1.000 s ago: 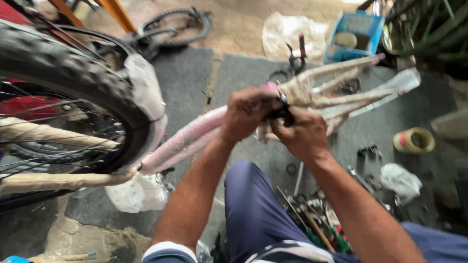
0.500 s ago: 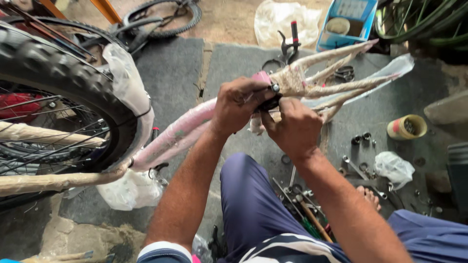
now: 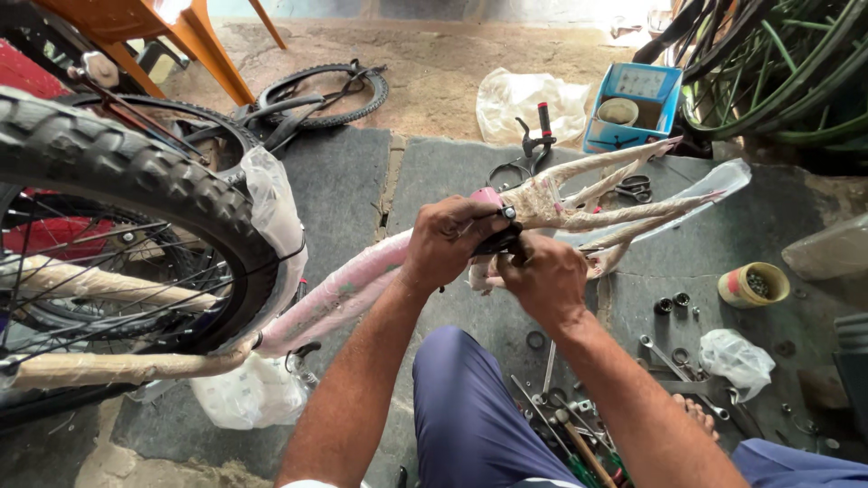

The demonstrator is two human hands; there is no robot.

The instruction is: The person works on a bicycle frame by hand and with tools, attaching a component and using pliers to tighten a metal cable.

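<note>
A pink bicycle frame (image 3: 353,291), wrapped in clear plastic and paper, lies across the middle of the head view. My left hand (image 3: 448,242) grips it at the seat-tube junction. My right hand (image 3: 542,278) is closed on a small black part (image 3: 500,242) at the same junction, touching my left hand. The frame's rear stays (image 3: 624,194) point away to the right, wrapped in pale plastic. A knobby front tyre (image 3: 145,194) on a spoked wheel fills the left side.
Wrenches, nuts and other loose tools (image 3: 579,425) lie on the grey mat by my knees. A yellow tin of small parts (image 3: 752,285), a blue box (image 3: 633,104), white plastic bags (image 3: 737,360), a spare wheel (image 3: 325,90) and an orange chair leg (image 3: 203,45) surround the area.
The view has shifted slightly, so the frame and both hands sit lower in the picture. Both hands keep their grip at the same junction.
</note>
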